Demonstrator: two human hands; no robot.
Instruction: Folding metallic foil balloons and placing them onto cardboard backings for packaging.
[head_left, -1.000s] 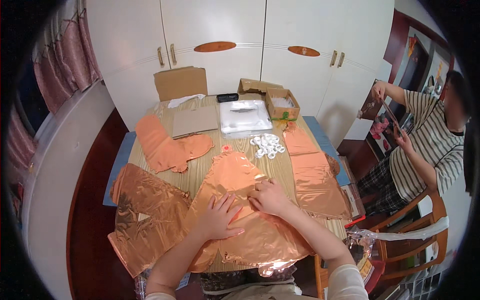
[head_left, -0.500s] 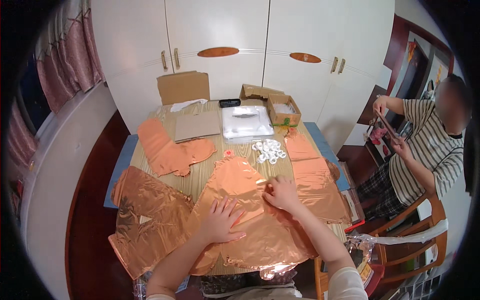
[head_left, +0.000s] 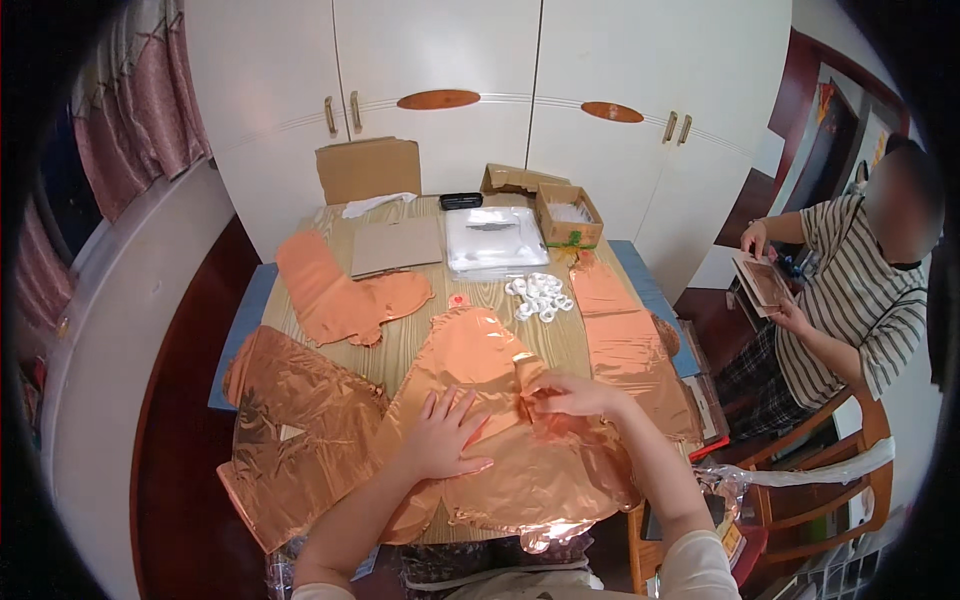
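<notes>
A flat, uninflated rose-gold foil balloon [head_left: 500,490] lies in front of me over the near edge of the wooden table. My left hand [head_left: 445,435] presses flat on its left part, fingers spread. On the right side my right hand [head_left: 570,396] has its fingers bent around a bunched-up part of the foil, which creases beneath them. Its fingertips are partly hidden by the foil. Another shiny foil balloon [head_left: 300,440] lies to the left, with a matte orange-pink one [head_left: 340,295] beyond it. A further foil balloon [head_left: 630,345] is spread along the right side.
White ribbon rolls [head_left: 540,297] lie beyond my hands, before a clear plastic pack [head_left: 495,240]. Behind are a small open carton [head_left: 570,217], a black case [head_left: 461,201] and cardboard [head_left: 368,172]. At right, a person [head_left: 850,290] holds flat cards near a wooden chair [head_left: 820,480].
My right hand has moved slightly toward me and turned, gathering the foil under its fingers. My left hand stays flat in place. The person at right has lowered and tilted the cards.
</notes>
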